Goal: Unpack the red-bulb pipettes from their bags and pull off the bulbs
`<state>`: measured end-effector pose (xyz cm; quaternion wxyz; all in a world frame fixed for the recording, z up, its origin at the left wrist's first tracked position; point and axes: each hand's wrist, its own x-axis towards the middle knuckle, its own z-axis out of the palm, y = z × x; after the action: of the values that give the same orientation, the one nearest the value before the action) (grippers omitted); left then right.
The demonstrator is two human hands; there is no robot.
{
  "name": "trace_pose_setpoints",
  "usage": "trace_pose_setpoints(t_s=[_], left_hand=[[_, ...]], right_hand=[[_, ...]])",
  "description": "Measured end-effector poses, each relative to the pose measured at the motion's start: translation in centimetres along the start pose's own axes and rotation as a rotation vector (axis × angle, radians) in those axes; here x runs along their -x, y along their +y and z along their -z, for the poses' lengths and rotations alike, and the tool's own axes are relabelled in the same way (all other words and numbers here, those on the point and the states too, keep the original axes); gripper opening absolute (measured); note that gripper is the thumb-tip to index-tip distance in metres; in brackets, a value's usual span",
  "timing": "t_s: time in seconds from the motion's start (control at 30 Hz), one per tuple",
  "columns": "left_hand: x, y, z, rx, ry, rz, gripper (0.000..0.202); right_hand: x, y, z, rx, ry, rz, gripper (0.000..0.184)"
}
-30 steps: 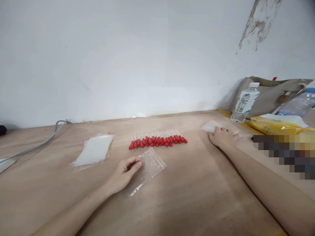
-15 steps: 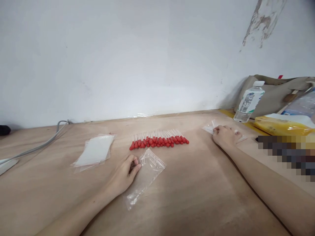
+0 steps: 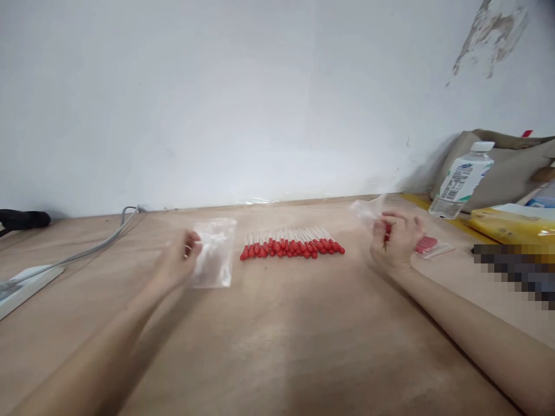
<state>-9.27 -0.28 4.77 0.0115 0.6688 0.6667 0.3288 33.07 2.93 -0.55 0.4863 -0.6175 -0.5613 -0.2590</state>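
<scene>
Holding a clear plastic bag by its left edge with the left hand, thumb and fingers closed together on the film; blurred by motion, so cannot tell if the bag touches the table or hangs just over it. Gripping a second clear bag with the right hand, fingers curled shut around its lower part, the free end sticking up and to the left; showing something red inside the fist, too small to name. Lying between both hands, a row of red-tipped sticks, side by side, red ends toward the near edge, just right of the clear plastic bag and apart from the right hand. Resting just behind the right hand, a small flat packet with red content. Standing farther right, tilted, a water bottle against a beige bag; near it a yellow pack. Running along the far left, a grey cable toward a white block; near the wall, a black object.
</scene>
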Motion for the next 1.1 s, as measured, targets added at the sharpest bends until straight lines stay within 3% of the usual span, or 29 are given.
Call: trace_pose_setpoints(t_s=[0.07, 0.13, 0.2, 0.3, 0.4, 0.5, 0.63, 0.7, 0.8, 0.9, 1.0, 1.1], left_hand=[[-1.7, -2.2, 2.0, -0.121, 0.007, 0.109, 0.020], [-2.5, -3.9, 3.1, -0.295, -0.070, 0.173, 0.025], [-2.5, -4.7, 3.0, -0.404, -0.076, 0.188, 0.031], [-2.0, -4.4, 1.0, -0.522, 0.040, 0.082, 0.042], [-1.8, -4.3, -1.3, -0.568, -0.013, -0.039, 0.051], [-1.9, -5.6, -2.7, -0.549, -0.194, -0.041, 0.060], [-2.2, -8.0, -2.5, -0.451, -0.493, -0.014, 0.063], [-2.3, -8.7, -2.1, -0.420, -0.514, -0.032, 0.063], [-2.6, -8.7, -1.2, -0.353, -0.487, -0.037, 0.060], [-3.1, -8.0, 0.4, -0.206, -0.386, -0.067, 0.057], [-3.5, -6.1, 2.0, -0.139, -0.120, -0.092, 0.054], [-2.4, -2.3, 2.0, -0.064, 0.133, -0.140, 0.038]], right_hand=[[1.3, -3.3, 1.0, -0.146, -0.027, 0.124, 0.017], [2.8, -6.6, 2.4, -0.265, -0.128, 0.239, 0.010], [4.1, -9.4, 3.8, -0.375, -0.266, 0.334, 0.009], [5.6, -12.1, 5.4, -0.461, -0.446, 0.364, 0.013], [6.5, -13.0, 5.7, -0.497, -0.569, 0.405, 0.018], [7.0, -13.0, 5.5, -0.548, -0.688, 0.445, 0.020], [6.8, -13.0, 5.6, -0.603, -0.906, 0.530, 0.024], [6.5, -13.0, 5.8, -0.607, -1.021, 0.576, 0.031], [6.2, -12.9, 6.0, -0.589, -1.115, 0.619, 0.039], [6.3, -12.8, 5.9, -0.584, -1.104, 0.628, 0.042], [6.7, -12.6, 5.5, -0.662, -0.947, 0.515, 0.040], [6.5, -11.7, 4.7, -0.713, -0.725, 0.336, 0.026]])
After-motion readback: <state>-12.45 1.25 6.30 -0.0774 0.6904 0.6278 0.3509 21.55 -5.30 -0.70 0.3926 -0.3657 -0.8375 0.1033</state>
